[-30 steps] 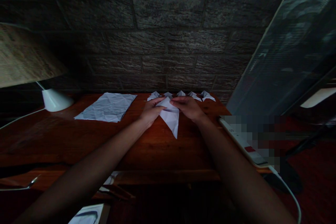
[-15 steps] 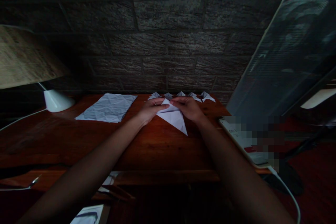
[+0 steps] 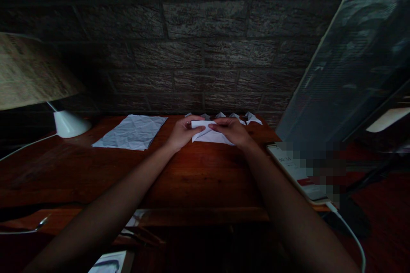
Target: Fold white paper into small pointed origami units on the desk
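Between my two hands is a folded white sheet of paper point(image 3: 213, 136), held above the wooden table point(image 3: 205, 179). My left hand point(image 3: 184, 132) grips its left side, thumb on the near face and fingers behind. Its right side is pinched by my right hand point(image 3: 232, 130), the thumb pressing near the top edge. A fold line slants across the paper between the thumbs. Just beyond my hands, several small folded paper pieces point(image 3: 253, 118) stand in a row by the wall, some partly hidden by my fingers.
Creased flat paper point(image 3: 131, 132) lies left of my hands. A lamp with a white base point(image 3: 71, 123) stands at the far left. At the table's right edge rests a phone or tablet point(image 3: 294, 170) with a white cable point(image 3: 350, 232). A stone-block wall point(image 3: 205, 51) rises behind.
The folded paper has turned in my hands: its long point, which hung toward the lower right, has swung up, and a straighter lower edge now shows. Both hands stay about where they were.
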A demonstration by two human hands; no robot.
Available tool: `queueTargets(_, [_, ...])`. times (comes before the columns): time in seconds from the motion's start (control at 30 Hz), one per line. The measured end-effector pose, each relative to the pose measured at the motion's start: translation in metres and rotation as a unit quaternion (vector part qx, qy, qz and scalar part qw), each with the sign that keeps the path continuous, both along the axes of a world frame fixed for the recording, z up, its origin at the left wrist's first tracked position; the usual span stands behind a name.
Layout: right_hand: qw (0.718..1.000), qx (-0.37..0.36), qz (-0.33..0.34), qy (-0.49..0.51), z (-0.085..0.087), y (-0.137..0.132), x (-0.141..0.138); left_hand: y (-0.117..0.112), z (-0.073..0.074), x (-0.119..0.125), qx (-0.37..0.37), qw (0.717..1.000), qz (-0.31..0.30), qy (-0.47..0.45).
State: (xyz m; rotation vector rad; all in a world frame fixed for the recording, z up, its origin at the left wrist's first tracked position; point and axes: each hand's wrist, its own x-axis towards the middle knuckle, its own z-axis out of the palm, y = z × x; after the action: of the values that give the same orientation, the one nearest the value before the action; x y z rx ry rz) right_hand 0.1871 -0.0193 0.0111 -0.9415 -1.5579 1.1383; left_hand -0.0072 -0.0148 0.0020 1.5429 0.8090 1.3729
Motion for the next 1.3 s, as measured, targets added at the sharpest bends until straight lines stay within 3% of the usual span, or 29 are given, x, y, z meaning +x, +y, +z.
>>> queueTargets(0.33, [1.000,0.004,0.020,-0.004,-0.0012,0.0018,0.0007,0.0006,0.0021,-0.0013,0.020,0.999,0.020,0.040])
queueTargets(1.03, [0.994,0.108,0.013,-0.026,0.0040,-0.0017,0.0002,0.0043,-0.0028,-0.0031,0.073,0.996,0.022,0.052])
queueTargets(1.3, [0.996,0.090,-0.010,-0.011,0.0041,-0.0013,-0.0009,0.0058,-0.0042,-0.0032,0.049,0.997,0.016,0.049])
